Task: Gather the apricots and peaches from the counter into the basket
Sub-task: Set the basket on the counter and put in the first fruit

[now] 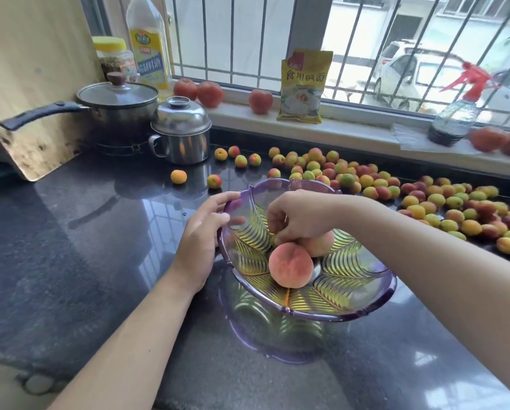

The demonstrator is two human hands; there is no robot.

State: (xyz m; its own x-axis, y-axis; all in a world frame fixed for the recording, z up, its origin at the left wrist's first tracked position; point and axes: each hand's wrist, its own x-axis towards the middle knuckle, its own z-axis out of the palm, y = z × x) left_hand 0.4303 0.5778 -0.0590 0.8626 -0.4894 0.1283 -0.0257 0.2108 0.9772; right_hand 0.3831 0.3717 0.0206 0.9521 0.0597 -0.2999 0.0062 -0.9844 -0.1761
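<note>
Left hand (202,229) gripping basket (366,309) rim, right hand (298,217) on peach (319,242) inside

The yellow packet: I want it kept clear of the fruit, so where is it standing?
In the head view the yellow packet stands upright on the windowsill, centre-right, just right of a red tomato.

Stove corner: dark lidded saucepan (116,106); dome-lidded steel mug (180,131) just beside it.
Left wall: tilted wooden board (32,81).
Windowsill: yellow-labelled oil bottle (148,42), yellow powder packet (303,87), red-triggered spray bottle (455,113).
</note>
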